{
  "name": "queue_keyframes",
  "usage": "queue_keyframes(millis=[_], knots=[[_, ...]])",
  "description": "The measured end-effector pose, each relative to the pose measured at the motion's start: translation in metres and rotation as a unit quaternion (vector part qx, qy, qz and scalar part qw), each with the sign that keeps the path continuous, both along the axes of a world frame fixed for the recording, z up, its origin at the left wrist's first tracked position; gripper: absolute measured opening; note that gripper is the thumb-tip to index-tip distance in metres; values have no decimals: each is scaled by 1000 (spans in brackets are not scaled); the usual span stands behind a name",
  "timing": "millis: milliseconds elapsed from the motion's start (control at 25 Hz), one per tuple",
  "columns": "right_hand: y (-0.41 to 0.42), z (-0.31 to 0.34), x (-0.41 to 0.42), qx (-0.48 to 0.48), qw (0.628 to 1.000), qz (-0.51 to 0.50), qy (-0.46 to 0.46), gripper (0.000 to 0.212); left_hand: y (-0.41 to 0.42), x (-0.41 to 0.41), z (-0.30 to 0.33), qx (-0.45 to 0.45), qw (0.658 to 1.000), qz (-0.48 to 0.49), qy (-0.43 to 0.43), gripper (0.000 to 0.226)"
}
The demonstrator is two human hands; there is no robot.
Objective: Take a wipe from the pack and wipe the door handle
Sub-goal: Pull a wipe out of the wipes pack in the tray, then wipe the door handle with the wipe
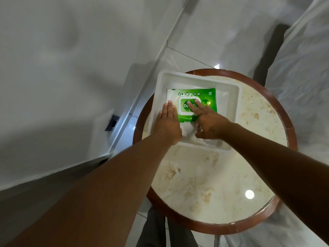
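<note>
A green wipe pack [211, 102] lies flat in a white plastic tray [233, 97] on a round table. My left hand [167, 123] rests flat, fingers together, on the pack's left end. My right hand [211, 122] has two fingers stretched out on the pack's white-rimmed lid [181, 106], which lies down flat. Its thumb and other fingers curl around a crumpled white wipe [187, 131] at the pack's near edge, between my two hands. No door handle is in view.
The round table [213, 184] has a pale marble top and a dark red-brown rim. A white wall [62, 68] with a dark plate [112, 123] stands to the left. White bedding [302, 68] lies at the right. Glossy white floor tiles surround the table.
</note>
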State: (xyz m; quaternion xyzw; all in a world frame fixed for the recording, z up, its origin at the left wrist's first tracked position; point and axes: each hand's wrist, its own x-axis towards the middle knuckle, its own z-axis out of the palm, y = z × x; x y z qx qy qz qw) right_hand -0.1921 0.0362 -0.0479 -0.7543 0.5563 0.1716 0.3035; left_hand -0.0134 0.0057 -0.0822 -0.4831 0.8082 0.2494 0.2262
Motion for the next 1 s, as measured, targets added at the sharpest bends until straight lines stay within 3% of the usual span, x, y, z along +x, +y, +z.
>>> queue_keyframes(millis=[80,160,280,320,360,400,440,480,640,760,880,1000], knots=[[-4,19,4,28,997,-49,-51,18,1,0,17,20,999,28,7,90],[-3,46,16,5,974,-188,-129,13,2,4,46,18,991,113,76,85],[18,100,47,-76,883,-402,-230,12,8,25,113,43,934,292,204,59],[26,123,59,-84,846,-446,-280,15,17,37,139,95,879,389,259,46],[32,147,72,-83,807,-477,-338,20,23,50,168,179,795,489,312,41],[36,169,83,-74,774,-492,-391,23,30,64,198,269,705,554,351,42],[39,189,95,-58,756,-489,-431,23,39,80,222,329,641,575,387,45],[43,211,110,-40,748,-469,-469,22,50,101,246,342,614,573,421,43],[39,287,171,60,748,-353,-559,13,83,175,330,210,575,591,525,35],[35,340,226,149,781,-252,-551,43,119,236,383,110,585,588,548,39],[37,380,288,95,847,-156,-499,30,157,292,417,31,572,604,554,35],[53,410,350,-4,855,-99,-508,15,197,344,438,-52,551,632,542,20]])
